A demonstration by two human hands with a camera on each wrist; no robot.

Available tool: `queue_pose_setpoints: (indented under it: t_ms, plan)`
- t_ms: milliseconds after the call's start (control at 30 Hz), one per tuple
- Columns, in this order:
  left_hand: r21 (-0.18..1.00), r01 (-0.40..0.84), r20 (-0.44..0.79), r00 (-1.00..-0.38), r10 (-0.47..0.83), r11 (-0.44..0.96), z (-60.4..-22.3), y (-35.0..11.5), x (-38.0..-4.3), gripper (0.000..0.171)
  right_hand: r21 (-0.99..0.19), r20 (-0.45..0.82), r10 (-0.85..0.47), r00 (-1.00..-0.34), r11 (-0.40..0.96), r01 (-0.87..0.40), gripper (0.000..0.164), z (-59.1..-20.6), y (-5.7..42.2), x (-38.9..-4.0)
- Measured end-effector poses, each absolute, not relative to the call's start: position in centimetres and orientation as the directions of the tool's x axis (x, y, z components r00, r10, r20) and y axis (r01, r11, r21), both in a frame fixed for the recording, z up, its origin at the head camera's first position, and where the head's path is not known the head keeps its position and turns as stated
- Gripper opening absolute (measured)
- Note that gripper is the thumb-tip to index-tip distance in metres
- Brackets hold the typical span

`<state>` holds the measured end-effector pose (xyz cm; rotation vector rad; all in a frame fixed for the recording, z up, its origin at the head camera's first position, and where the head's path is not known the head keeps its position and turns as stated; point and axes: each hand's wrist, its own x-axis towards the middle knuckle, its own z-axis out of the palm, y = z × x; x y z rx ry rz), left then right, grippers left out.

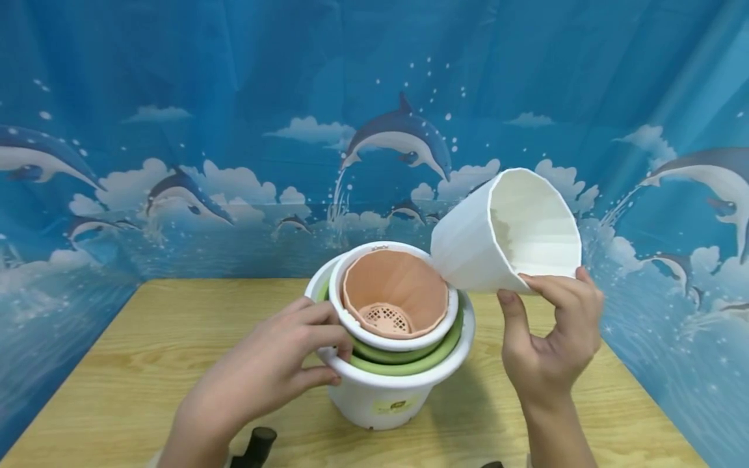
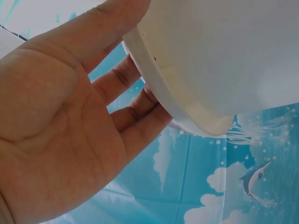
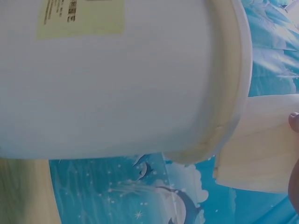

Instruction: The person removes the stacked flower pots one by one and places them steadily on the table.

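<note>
Several flowerpots stand nested on the table. The outermost is a large white flowerpot (image 1: pixel 374 404) with a yellow label, and inside it sit a green pot (image 1: pixel 404 368), a smaller white pot (image 1: pixel 452 312) and a terracotta-coloured pot (image 1: pixel 404 283) with a holed bottom. My left hand (image 1: pixel 281 354) grips the near left rim of the large white flowerpot, thumb outside and fingers over the edge. To the right, my right hand (image 1: pixel 550 338) pinches the rim of a faceted white flowerpot (image 1: pixel 465 244). This one is held tilted in the air beside the stack, its mouth facing right and toward me.
The stack stands on a light wooden table (image 1: pixel 205 325). A blue curtain (image 1: pixel 263 78) printed with dolphins surrounds the table at the back and sides. A black object (image 1: pixel 260 445) shows at the lower edge near my left forearm.
</note>
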<state>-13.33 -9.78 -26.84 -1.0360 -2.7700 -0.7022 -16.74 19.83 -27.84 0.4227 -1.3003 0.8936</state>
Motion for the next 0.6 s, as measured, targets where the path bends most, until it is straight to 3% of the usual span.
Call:
queue_pose_setpoints:
  t_ms: [333, 600]
  plan:
    - [0.379, 0.643, 0.251, -0.764, 0.595, 0.665, -26.8, -9.7, -13.4, 0.027, -0.213, 0.95, 0.312, -0.004, 0.639, -0.739, 0.043, -28.4, 20.9, -18.3]
    - [0.369, 0.648, 0.255, -0.76, 0.598, 0.667, -26.9, -9.7, -13.3, 0.027, -0.232, 0.965, 0.251, -0.074, 0.691, -0.685, 0.041, -29.1, 21.5, -18.7]
